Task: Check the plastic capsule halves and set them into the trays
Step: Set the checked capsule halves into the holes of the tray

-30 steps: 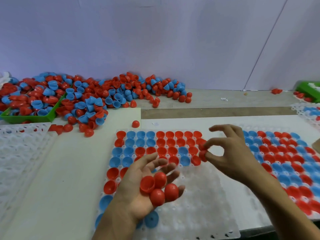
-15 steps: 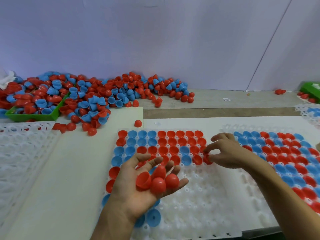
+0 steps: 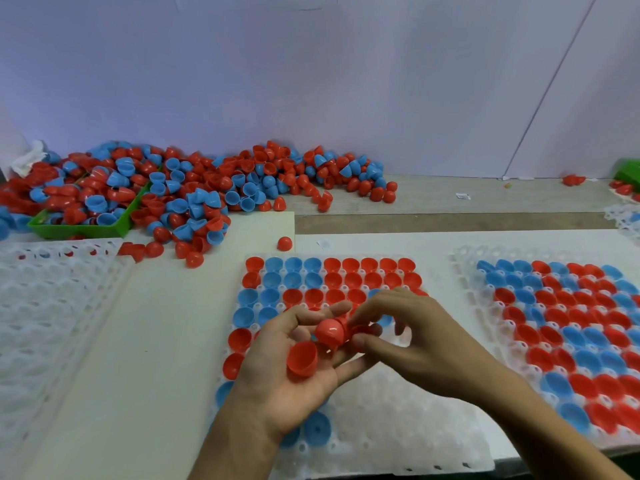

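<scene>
Looking at progress first: the middle tray [image 3: 398, 441] has its far rows filled with red and blue capsule halves plus a column down its left edge, but most of its near part shows bare white pockets, so I'd call it maybe a third done. The tray on the right [image 3: 464, 258] looks close to full as far as it shows. Another white tray on the left [image 3: 52, 306] has barely anything in it. And that big pile of loose halves [image 3: 194, 188] along the wall, spilling over a green bin [image 3: 79, 232], says there's loads left to sort.

Hands now. The left hand [image 3: 294, 368] is palm up over the middle tray, fingers loosely cupped round a few red halves [image 3: 302, 359], one lying open side up on the palm. The right hand [image 3: 415, 337] has its thumb and fingertips pinched on one of those red halves [image 3: 330, 332] sitting at the left fingers. My guess is it's picking the next one to check and drop into a pocket.
</scene>
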